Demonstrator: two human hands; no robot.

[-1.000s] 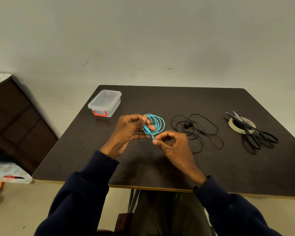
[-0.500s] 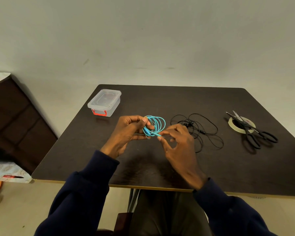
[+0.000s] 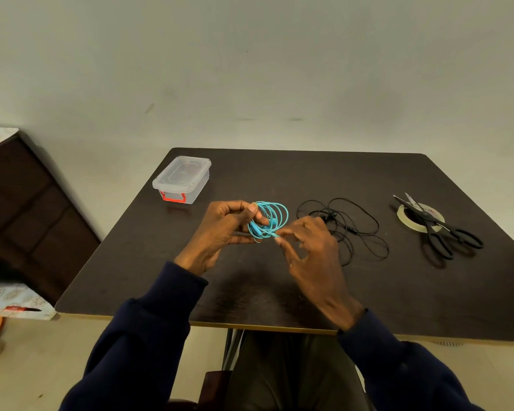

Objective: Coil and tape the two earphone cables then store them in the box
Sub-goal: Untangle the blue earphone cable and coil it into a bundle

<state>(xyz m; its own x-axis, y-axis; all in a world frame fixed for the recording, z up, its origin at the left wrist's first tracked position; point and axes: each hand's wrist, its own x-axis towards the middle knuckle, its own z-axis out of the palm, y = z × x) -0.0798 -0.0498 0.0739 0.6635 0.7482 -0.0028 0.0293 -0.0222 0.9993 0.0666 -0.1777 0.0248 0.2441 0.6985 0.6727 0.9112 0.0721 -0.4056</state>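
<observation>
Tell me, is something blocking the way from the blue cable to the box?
On the table nothing lies between the blue cable, held in the left hand, and the box. But its lid is shut.

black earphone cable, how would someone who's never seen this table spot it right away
Start at the dark table. Between the hands at its middle and the scissors near its right side lies the black earphone cable, flat on the surface just beyond the right hand. Unlike the blue cable, coiled and held in the left hand, it is a loose, untidy tangle.
</observation>
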